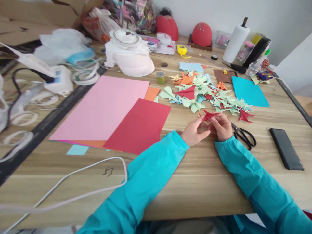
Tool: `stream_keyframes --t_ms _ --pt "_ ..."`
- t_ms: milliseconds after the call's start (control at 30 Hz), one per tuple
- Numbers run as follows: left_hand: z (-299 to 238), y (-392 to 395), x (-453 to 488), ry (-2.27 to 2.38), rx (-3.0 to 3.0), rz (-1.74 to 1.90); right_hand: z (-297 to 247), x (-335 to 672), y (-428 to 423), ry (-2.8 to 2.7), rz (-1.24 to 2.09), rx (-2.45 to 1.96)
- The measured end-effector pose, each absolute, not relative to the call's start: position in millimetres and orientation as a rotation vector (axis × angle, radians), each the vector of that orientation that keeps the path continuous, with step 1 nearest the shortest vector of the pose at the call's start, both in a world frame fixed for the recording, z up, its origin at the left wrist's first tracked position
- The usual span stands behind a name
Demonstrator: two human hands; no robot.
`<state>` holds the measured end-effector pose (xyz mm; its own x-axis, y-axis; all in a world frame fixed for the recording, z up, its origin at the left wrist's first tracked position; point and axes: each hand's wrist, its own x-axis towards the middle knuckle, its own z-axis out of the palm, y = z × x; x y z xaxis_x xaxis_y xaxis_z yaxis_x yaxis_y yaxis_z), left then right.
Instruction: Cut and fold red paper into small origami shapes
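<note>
Between my two hands is a small folded red paper piece (209,115), with pointed ends, held above the table. My left hand (195,131) grips its left side with thumb and fingers. On its right side, my right hand (221,126) pinches it between thumb and fingertips. Just behind lies a heap of folded paper pieces (197,86), mostly pale green, with some red, orange and blue ones. Black-handled scissors (245,136) rest beside my right wrist, their blades partly hidden. A red paper sheet (140,125) lies left of my left hand.
A large pink sheet (104,104) lies partly under the red one. Right are a blue sheet (251,91) and a black phone (286,149). A white cable (97,164) crosses the front left; a white cap-like item (133,58) stands behind.
</note>
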<state>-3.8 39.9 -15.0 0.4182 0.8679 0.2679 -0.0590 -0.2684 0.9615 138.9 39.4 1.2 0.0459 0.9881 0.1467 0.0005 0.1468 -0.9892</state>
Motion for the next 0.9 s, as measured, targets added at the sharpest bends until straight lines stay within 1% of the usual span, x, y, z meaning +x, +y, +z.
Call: stream_keyframes --t_ms 200,333,433,533,667,900 --pt "-10.5 39.5 -4.8 0.701 1.625 1.057 -0.6 138.4 41.0 -1.171 1.024 -1.135" --pt "-10.6 35.8 -5.8 0.705 1.462 1.062 -4.7 142.4 47.0 -0.962 1.095 -1.096" --pt "-10.2 35.2 -5.3 0.769 1.303 1.159 -5.4 145.3 49.8 -0.862 1.174 -1.057" --pt "-7.8 37.6 -3.7 0.816 1.189 1.231 -4.4 146.6 49.6 -0.887 1.219 -1.073" --pt "-3.2 40.4 -2.8 0.832 1.099 1.209 -3.5 147.0 47.4 -0.939 1.285 -1.118" --pt "-6.4 40.3 -2.5 0.913 1.287 1.193 -4.4 147.9 46.8 -0.977 1.306 -1.139"
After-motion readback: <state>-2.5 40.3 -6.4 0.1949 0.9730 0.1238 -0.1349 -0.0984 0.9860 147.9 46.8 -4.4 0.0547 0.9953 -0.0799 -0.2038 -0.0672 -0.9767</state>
